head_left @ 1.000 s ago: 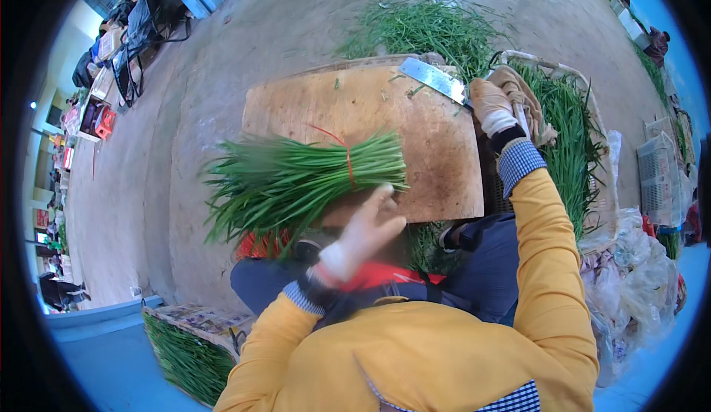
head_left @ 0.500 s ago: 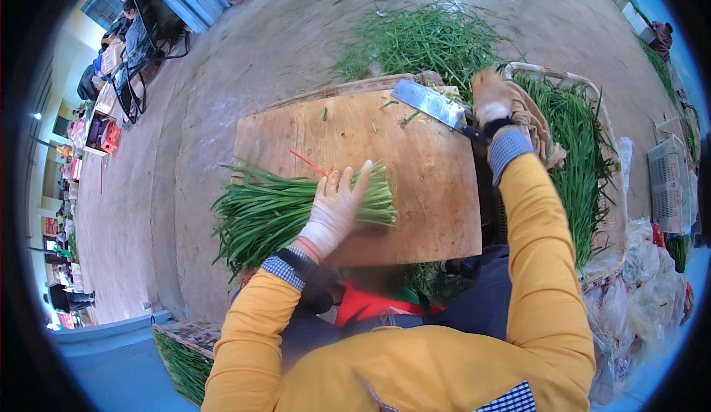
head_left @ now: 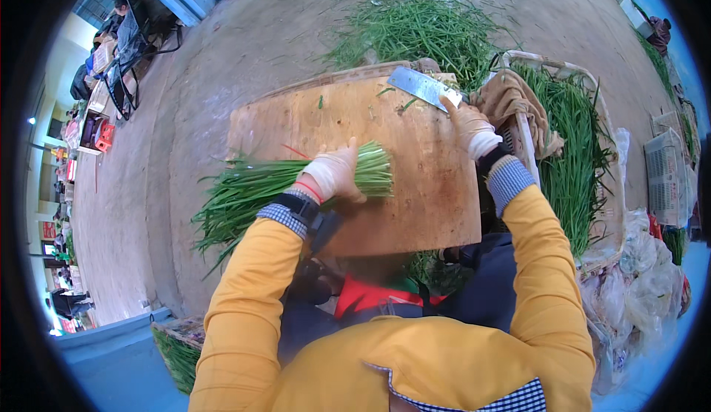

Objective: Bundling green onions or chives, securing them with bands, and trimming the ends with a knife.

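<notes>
A bunch of garlic chives lies across the wooden board, leaves hanging past its left edge and pale stem ends pointing right. My left hand, gloved, is wrapped over the bunch close to the stem ends. A thin red tie sticks out just behind that hand. At the board's far right corner, my right hand closes around the handle of a cleaver. The cleaver's broad blade lies over the far edge, pointing left; the handle is hidden beneath my fingers.
Loose green leaves are heaped on the floor beyond the board. To the right stands a long basket full of chives, a brown cloth on its near-left rim. Clear plastic bags and a white crate are farther right.
My right hand has come from the brown cloth onto the cleaver handle. My left hand has gone from lying spread on the bunch to gripping it, and the bunch has shifted slightly left.
</notes>
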`<state>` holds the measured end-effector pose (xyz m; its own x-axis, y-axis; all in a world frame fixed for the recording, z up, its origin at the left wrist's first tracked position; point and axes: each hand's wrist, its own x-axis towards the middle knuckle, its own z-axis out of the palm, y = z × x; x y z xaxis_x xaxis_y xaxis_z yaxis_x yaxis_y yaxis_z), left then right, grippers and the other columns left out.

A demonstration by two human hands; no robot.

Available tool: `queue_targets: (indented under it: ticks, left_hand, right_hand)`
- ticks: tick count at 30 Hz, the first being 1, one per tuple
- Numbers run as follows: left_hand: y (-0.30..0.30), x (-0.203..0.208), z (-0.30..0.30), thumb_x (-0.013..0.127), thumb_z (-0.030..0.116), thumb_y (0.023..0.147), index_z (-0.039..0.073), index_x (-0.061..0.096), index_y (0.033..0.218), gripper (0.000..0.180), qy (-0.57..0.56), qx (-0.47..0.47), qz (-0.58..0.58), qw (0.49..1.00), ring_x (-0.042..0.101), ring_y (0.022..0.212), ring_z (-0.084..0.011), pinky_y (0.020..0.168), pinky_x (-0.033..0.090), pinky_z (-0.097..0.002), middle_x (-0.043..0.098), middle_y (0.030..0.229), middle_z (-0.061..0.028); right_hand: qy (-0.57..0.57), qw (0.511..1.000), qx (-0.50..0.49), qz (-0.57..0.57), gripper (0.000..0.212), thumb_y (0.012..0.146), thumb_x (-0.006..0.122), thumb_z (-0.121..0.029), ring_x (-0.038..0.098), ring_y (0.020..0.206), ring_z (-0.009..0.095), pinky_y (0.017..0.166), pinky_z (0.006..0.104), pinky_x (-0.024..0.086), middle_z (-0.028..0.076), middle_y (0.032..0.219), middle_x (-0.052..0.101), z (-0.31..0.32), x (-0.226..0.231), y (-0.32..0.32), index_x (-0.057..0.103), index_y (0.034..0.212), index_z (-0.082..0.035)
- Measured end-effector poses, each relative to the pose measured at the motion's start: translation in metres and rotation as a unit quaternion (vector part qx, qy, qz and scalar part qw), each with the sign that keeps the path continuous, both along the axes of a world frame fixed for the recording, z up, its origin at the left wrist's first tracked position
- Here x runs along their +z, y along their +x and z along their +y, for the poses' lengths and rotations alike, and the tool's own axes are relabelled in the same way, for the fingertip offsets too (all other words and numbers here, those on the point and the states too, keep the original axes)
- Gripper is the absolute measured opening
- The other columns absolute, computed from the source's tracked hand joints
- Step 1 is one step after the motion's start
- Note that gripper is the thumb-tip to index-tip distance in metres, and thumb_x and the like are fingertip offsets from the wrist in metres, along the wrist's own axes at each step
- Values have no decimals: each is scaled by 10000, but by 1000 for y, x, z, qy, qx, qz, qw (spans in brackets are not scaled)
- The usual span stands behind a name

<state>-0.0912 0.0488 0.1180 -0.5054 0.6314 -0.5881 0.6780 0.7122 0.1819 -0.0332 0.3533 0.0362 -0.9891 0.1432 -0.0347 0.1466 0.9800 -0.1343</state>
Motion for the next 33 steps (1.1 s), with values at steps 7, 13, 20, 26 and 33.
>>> queue_targets:
  ticks: [7,13,20,26,33]
  left_hand:
    - [63,-34,-17,815,353,548,-15,188,1401,1120,179,39,300,936,538,1031,-275,922,411,-378,545,1087,-151]
    - [54,1,17,807,498,556,-38,268,1365,1110,-12,47,237,970,475,1174,-303,966,391,-411,497,1207,-191]
    - [16,-8,18,867,442,489,-59,266,1324,1145,4,62,26,998,503,1145,-371,941,432,-374,477,1248,-279]
    - [48,-12,21,877,402,473,-4,310,1269,1058,40,57,106,992,581,1017,-338,872,460,-385,587,1073,-212]
    - [79,-36,7,836,338,514,52,415,1097,774,159,81,253,951,584,884,-315,779,462,-399,580,930,-132]
  right_hand:
    - [2,997,-66,-35,518,912,402,-128,575,989,402,821,461,480,244,1116,540,-6,21,-8,310,1395,-290]
    - [-422,887,-153,113,492,863,549,-147,570,1059,316,887,339,446,228,1174,557,-69,66,72,411,1322,-33]
    - [-550,808,-198,75,338,858,516,-54,575,648,138,612,279,478,76,825,609,-138,54,134,543,1194,-22]
    - [-434,862,-141,220,365,855,519,-52,636,831,315,742,353,501,171,972,641,-167,47,152,510,1218,-19]
    - [-407,885,-118,195,322,876,507,-84,599,834,405,710,428,489,257,934,603,-201,33,184,483,1192,-30]
